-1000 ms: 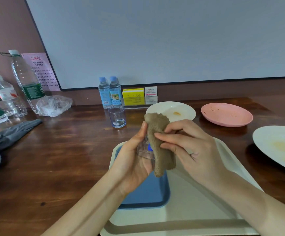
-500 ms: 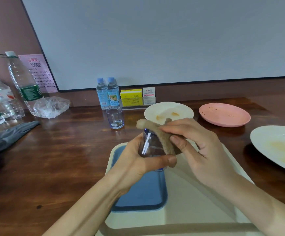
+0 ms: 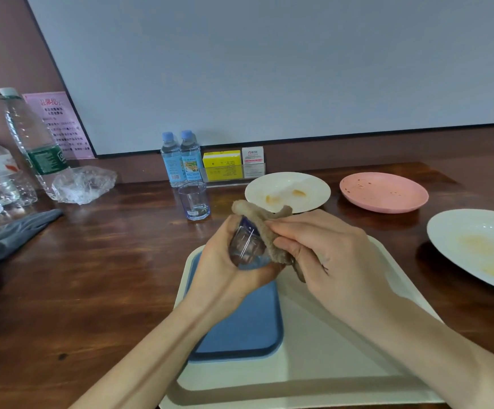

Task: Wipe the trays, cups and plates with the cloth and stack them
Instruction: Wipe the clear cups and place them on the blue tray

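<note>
Gripped a clear cup (image 3: 247, 249) in the left hand (image 3: 225, 273), fingers and thumb curled round its wall, tilted off upright (could not tell which end pointed up). Pinched a brown cloth (image 3: 265, 231) in the right hand (image 3: 328, 258), fingers curled on it, and pressed it against the cup's side, one end poking out beyond the cup, the other hanging below the fingers. Held both above the far end of a cream tray (image 3: 343, 364) on the wooden table (image 3: 92, 276), with a smaller blue tray (image 3: 240, 329) lying inside the cream one at its left side. Saw a second clear cup (image 3: 194, 200) upright on the table beyond the trays, apart from them. Saw a white plate (image 3: 313, 184) with yellowish smears just past the hands, a pink plate (image 3: 383, 191) with specks to its right, and a larger white plate (image 3: 452, 228) with a yellow smear at the right edge, all flat on the table and apart from each other. Noted two small water bottles (image 3: 179, 160) and a yellow box (image 3: 222, 160) against the back wall, larger bottles (image 3: 39, 149), a crumpled plastic bag (image 3: 83, 181) and a grey fabric (image 3: 12, 234) at the far left.
</note>
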{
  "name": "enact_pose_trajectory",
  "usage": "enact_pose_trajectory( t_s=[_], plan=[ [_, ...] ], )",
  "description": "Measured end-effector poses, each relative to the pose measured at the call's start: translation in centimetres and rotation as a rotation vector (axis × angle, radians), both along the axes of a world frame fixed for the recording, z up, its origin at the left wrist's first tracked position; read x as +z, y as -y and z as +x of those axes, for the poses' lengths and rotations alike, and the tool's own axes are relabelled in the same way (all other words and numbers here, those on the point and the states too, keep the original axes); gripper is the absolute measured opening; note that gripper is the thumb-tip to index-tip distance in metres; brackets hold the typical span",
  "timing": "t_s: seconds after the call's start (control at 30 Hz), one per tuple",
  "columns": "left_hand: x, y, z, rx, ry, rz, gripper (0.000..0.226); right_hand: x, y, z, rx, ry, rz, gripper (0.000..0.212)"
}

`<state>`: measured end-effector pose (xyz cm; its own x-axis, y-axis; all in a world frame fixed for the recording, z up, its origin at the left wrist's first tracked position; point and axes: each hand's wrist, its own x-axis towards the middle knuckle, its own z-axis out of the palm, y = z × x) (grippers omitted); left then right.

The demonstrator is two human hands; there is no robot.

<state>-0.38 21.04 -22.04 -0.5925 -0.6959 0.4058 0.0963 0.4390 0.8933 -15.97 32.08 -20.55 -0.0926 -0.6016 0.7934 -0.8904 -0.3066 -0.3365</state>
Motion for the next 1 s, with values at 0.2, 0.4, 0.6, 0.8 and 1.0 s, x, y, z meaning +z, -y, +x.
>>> enact_pose_trajectory(
  t_s=[0.2,0.4,0.6,0.8,1.0],
  plan=[
    [0.8,-1.5,0.4,0.027,0.187,-0.008,0.055,-0.2,0.3,0.1,0.153,0.017,0.081,0.038],
    [0.1,-0.6,0.3,0.092,0.141,-0.056,0.061,0.2,1.2,-0.5,0.137,-0.025,0.204,0.041],
    [-0.1,-0.1,0.2,0.139,0.138,-0.137,0.054,-0.4,-0.1,0.2,-0.02,-0.062,0.092,0.034],
    [0.4,-1.0,0.6,0.089,0.228,-0.129,0.069,-0.9,0.5,0.5,0.14,0.035,0.104,0.041],
    [0.0,-0.9,0.3,0.125,0.215,-0.207,0.064,0.0,1.3,-0.2,0.08,0.012,0.243,0.045]
  ],
)
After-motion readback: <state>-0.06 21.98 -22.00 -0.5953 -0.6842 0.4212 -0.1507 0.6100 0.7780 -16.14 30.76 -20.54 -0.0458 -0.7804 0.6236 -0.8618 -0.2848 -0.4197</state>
